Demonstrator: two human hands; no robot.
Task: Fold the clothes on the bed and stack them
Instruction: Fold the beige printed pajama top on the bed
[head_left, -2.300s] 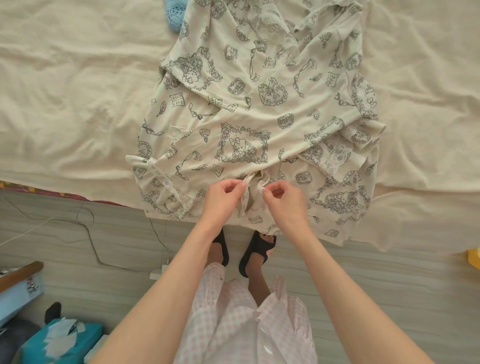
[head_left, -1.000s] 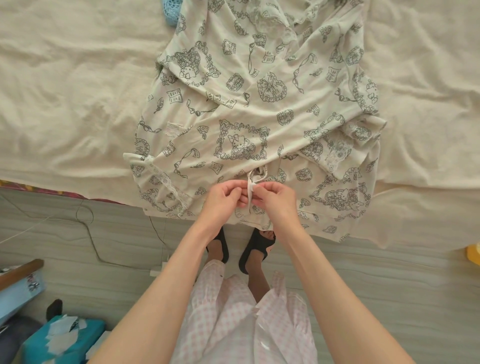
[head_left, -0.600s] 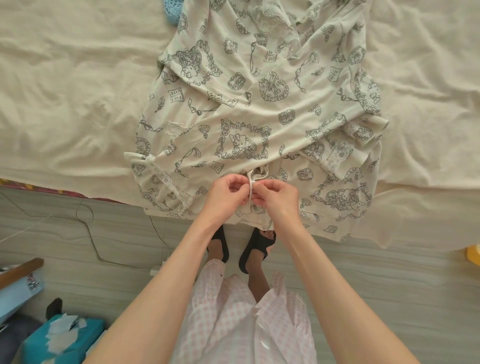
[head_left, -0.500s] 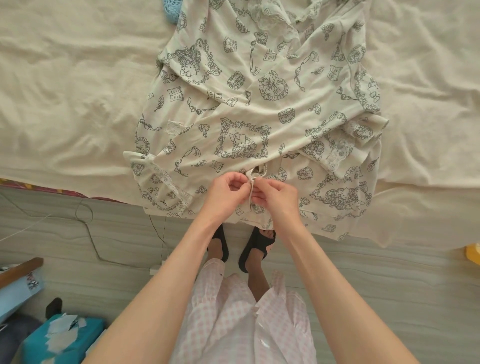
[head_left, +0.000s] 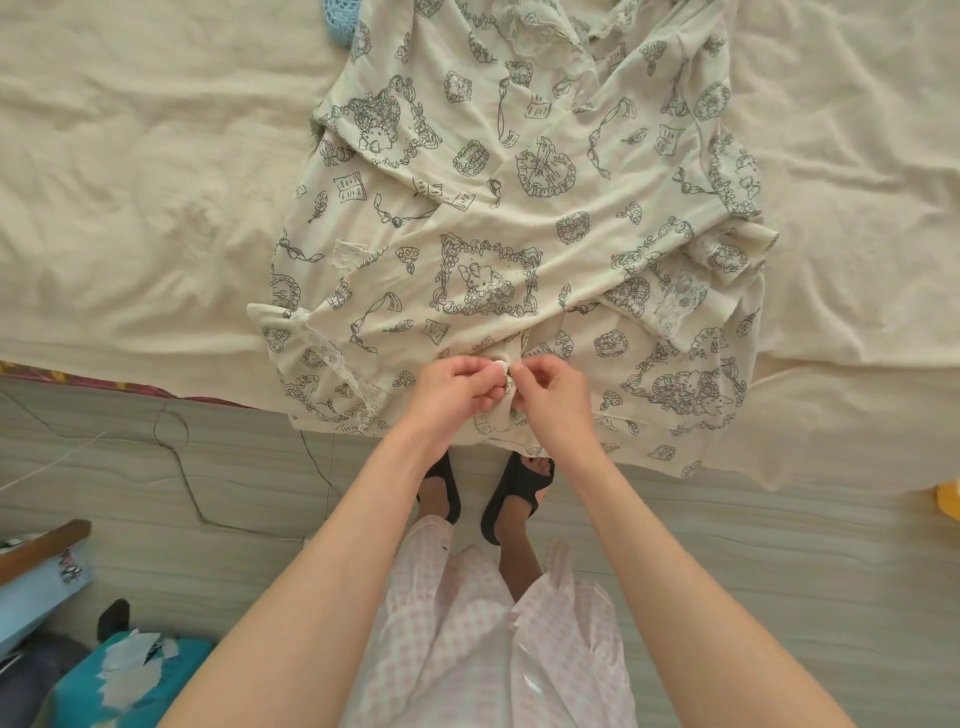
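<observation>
Two hands meet at the near hem of the printed garment (head_left: 498, 218), which lies spread on the bed (head_left: 130, 182) with its long axis running away from the person and its lower edge hanging over the bed's side. In the head view, the left hand (head_left: 452, 389) pinches a small white button (head_left: 497, 367) and the placket beside it; the right hand (head_left: 550, 392) pinches the facing edge, fingers curled, the two hands almost touching. Both are equally near the fastening, which sits right at the fingertips. Any buttonhole is hidden under the right hand's fingers, and the garment's collar end is cut off at the top edge.
</observation>
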